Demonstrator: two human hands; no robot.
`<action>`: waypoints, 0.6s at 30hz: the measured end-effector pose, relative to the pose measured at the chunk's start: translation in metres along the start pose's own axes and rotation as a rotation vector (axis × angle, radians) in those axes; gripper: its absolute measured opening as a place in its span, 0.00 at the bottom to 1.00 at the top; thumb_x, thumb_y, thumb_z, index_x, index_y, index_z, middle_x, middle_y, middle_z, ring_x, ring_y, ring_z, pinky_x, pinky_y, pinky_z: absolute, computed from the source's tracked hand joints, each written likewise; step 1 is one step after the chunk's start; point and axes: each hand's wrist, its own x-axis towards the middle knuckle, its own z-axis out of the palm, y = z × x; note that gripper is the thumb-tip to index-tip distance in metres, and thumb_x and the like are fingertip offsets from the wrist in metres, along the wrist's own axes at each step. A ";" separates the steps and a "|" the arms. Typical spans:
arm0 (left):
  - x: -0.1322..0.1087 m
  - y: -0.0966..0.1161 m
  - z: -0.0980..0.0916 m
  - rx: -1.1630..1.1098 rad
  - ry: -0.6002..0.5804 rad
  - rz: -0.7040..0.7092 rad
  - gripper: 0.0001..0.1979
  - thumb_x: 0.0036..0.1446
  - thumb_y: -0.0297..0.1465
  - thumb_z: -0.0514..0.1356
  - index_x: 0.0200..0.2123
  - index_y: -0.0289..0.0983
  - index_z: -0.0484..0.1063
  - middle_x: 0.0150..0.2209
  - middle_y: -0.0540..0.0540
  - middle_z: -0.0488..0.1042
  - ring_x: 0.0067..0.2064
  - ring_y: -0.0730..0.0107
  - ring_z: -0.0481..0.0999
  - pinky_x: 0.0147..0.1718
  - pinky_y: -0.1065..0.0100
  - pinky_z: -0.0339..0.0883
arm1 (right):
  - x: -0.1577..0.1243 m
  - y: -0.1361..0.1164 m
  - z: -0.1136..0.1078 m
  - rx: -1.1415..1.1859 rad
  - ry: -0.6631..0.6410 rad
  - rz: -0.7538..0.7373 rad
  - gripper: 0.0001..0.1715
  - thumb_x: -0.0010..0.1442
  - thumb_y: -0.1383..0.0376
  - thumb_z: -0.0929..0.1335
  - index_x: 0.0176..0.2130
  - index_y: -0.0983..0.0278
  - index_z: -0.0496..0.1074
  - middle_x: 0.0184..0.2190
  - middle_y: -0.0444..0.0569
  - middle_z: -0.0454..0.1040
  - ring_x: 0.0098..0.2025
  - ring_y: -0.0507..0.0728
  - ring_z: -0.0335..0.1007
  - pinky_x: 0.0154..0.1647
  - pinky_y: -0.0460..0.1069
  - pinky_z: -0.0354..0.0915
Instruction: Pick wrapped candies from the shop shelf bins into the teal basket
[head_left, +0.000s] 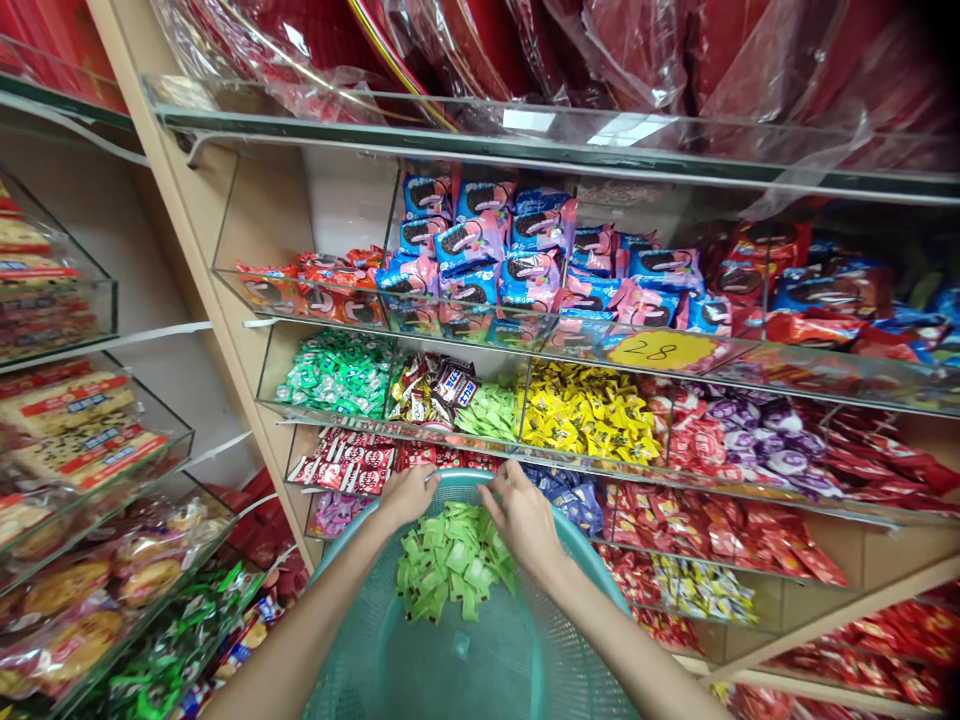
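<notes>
A large teal plastic basket sits below me, tilted up toward the shelves. Green-wrapped candies lie in a heap against its far inside wall. At the left part of the far rim, my left hand is closed, its fingers bent over the edge. My right hand is curled on the same rim farther right, with fingertips pointing inward above the candies. Just beyond the hands, a glass shelf compartment holds more green-wrapped candies beside brown-and-white packets.
Yellow-wrapped candies and teal-green candies fill neighbouring compartments. Blue-and-pink cookie packs are stacked above, behind a glass edge with a yellow price tag. Packaged breads stand on the left shelves, beside a wooden upright.
</notes>
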 end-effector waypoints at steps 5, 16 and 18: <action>0.003 0.006 -0.002 0.006 -0.003 -0.016 0.21 0.57 0.43 0.43 0.49 0.46 0.66 0.45 0.46 0.74 0.46 0.59 0.72 0.41 0.63 0.62 | 0.034 0.001 -0.039 -0.029 0.247 -0.079 0.16 0.62 0.60 0.58 0.30 0.64 0.68 0.34 0.49 0.64 0.36 0.53 0.60 0.34 0.46 0.55; 0.001 0.005 -0.007 0.017 0.009 -0.017 0.20 0.58 0.41 0.43 0.48 0.45 0.67 0.45 0.47 0.74 0.46 0.62 0.72 0.41 0.66 0.61 | 0.083 0.009 -0.047 -0.338 0.131 -0.095 0.11 0.58 0.62 0.63 0.30 0.65 0.71 0.34 0.52 0.64 0.37 0.58 0.56 0.33 0.50 0.52; 0.000 0.004 -0.008 0.017 0.009 -0.013 0.20 0.58 0.40 0.43 0.47 0.45 0.67 0.45 0.47 0.74 0.46 0.62 0.72 0.41 0.65 0.62 | 0.084 0.006 -0.047 -0.337 0.087 -0.092 0.10 0.57 0.63 0.64 0.30 0.66 0.72 0.34 0.53 0.64 0.37 0.58 0.56 0.32 0.51 0.51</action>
